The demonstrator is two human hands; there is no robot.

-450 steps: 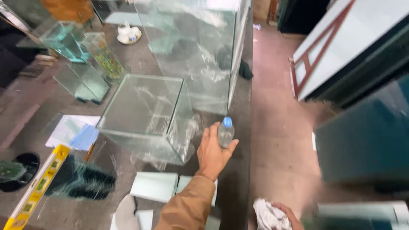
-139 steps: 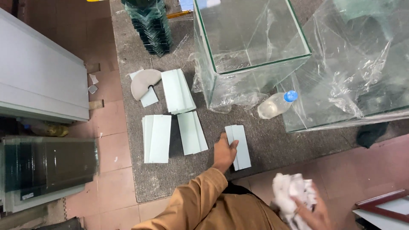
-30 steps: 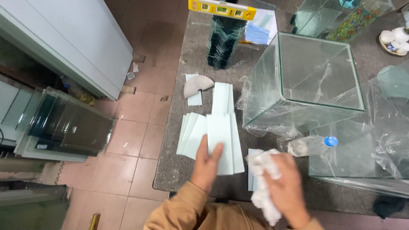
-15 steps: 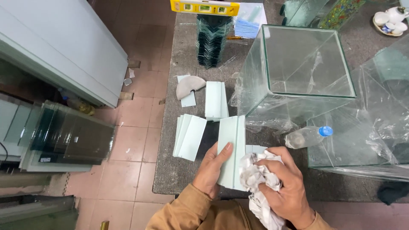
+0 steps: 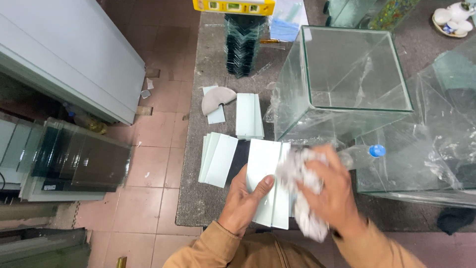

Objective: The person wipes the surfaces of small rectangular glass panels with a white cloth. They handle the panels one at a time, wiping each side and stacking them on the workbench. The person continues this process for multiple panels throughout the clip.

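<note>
The left hand (image 5: 241, 202) pins the glass strips (image 5: 267, 181), long axis running away from the body; the right hand (image 5: 331, 191), just beside, clutches a crumpled white rag (image 5: 297, 173).

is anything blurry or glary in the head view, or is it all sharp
In the head view, the right hand and its white rag are motion-smeared; the left hand and the glass strips look sharp; soft reflections sit on the glass tank; lighting even.
</note>
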